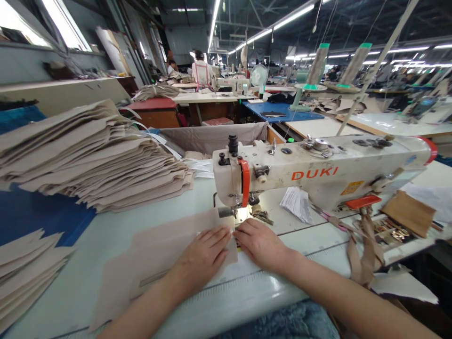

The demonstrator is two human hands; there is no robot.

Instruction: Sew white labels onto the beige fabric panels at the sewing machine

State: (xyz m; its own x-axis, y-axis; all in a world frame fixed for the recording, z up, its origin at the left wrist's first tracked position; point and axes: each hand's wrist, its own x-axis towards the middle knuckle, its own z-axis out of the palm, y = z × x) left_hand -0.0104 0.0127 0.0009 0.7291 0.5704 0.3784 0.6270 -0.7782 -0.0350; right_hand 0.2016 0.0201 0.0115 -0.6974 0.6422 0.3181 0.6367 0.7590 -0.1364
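A white DUKI sewing machine (318, 174) stands on the pale table (106, 235). A beige fabric piece (158, 254) lies flat in front of its needle (236, 212). My left hand (205, 256) rests flat on the fabric's right end, fingers stretched out toward the needle. My right hand (259, 242) lies just right of it, fingers curled down onto the fabric edge at the presser foot, pressing it against the table. The two hands nearly touch.
A tall stack of beige cut pieces (92, 155) sits at the left, a lower stack (24, 273) at the near left. Brown pieces (407, 212) and strips (363, 249) lie at the right. A fabric bin (212, 136) stands behind. People work at far tables.
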